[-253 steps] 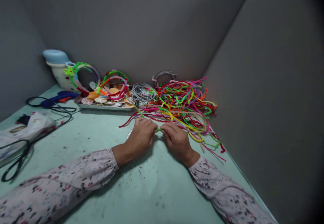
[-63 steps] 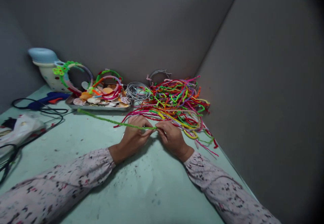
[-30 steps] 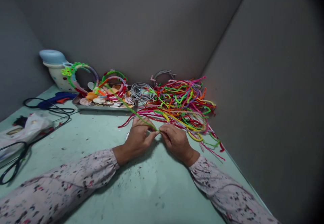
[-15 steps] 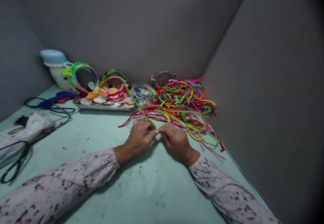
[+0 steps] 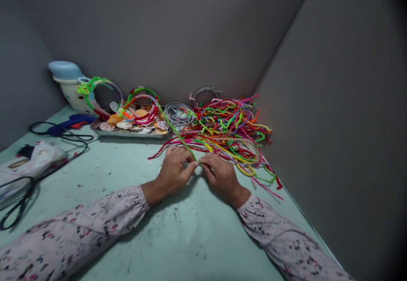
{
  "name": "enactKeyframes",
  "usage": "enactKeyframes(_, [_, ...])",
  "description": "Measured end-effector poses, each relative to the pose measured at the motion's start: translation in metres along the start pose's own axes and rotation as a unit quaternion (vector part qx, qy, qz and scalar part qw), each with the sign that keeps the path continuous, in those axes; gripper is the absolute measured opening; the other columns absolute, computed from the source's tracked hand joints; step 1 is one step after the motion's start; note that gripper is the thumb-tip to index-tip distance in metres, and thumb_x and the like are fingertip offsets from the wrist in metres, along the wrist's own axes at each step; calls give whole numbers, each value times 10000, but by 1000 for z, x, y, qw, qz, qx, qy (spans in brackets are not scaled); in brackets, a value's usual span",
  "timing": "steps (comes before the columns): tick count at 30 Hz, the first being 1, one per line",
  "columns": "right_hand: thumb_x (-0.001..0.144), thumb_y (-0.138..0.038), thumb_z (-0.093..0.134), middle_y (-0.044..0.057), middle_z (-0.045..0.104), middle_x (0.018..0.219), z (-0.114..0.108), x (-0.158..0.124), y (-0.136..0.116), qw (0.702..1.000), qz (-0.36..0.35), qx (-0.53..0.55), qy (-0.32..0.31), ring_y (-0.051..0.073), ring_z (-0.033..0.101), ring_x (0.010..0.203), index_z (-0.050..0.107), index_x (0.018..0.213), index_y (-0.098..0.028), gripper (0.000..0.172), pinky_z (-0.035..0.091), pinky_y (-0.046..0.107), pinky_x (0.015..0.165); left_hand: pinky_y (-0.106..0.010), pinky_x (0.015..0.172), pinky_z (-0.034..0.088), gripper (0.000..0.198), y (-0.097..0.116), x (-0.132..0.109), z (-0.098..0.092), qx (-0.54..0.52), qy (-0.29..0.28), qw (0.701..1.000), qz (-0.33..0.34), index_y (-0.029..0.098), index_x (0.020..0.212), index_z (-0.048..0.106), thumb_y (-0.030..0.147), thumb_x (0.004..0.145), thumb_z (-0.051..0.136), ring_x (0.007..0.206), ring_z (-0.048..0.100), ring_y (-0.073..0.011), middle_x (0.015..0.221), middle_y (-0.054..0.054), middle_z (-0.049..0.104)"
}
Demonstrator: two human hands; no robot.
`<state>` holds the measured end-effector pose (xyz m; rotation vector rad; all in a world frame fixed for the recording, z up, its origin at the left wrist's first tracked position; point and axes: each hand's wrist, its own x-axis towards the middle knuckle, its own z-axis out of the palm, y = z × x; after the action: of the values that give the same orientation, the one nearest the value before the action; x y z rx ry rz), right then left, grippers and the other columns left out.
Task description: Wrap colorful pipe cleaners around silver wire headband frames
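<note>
A green pipe cleaner (image 5: 177, 133) slants up and left from my fingers toward the shell tray. My left hand (image 5: 176, 170) pinches it near its lower end, thumb pressed against the fingers. Close against it, my right hand (image 5: 221, 178) is closed at the same end, its fingertips meeting the left thumb. A thin pale curved piece shows just left of my left hand; I cannot make out what it is. Right behind the hands lies a tangled pile of colourful pipe cleaners (image 5: 227, 122).
A metal tray (image 5: 133, 134) holds shells and wrapped hoops (image 5: 140, 98). Coiled grey wire (image 5: 179, 115) sits beside it. At the left are a blue glue gun (image 5: 65, 124), a black cord (image 5: 33, 181), a plastic bag (image 5: 47, 158) and a blue-topped container (image 5: 68, 82). Walls enclose the table (image 5: 190, 238).
The pipe cleaner's upper part has dropped slightly and leans a little differently. Both hands keep nearly the same place and grip.
</note>
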<state>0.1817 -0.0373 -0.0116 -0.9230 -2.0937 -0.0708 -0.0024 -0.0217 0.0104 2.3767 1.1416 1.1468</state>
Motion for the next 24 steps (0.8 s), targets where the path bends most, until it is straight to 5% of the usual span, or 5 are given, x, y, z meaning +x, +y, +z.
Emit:
enactKeyframes(7, [886, -166, 501, 69, 670, 913, 2, -1, 0, 1000, 17, 5, 3, 180, 630, 881, 590, 1002, -195, 148, 526, 316, 783, -369, 834, 361, 191, 0, 2, 0, -12, -9, 1000, -17, 182, 677, 537, 270, 846, 549, 727, 531, -155, 707, 14, 596])
enactKeyframes(15, [890, -190, 509, 64, 668, 924, 2, 1, 3, 996, 67, 9, 57, 188, 632, 893, 605, 1021, -208, 164, 527, 337, 794, -395, 884, 368, 186, -2, -2, 3, 11, 39, 999, 22, 199, 962, 571, 285, 803, 616, 916, 555, -211, 938, -46, 645])
enactKeyframes(24, [890, -183, 511, 64, 666, 927, 2, 1, 3, 996, 64, 9, 55, 189, 626, 905, 597, 1020, -207, 158, 523, 343, 805, -383, 872, 360, 96, -1, -2, 2, 5, 51, 997, 54, 237, 922, 636, 271, 841, 599, 914, 556, -190, 930, -27, 651])
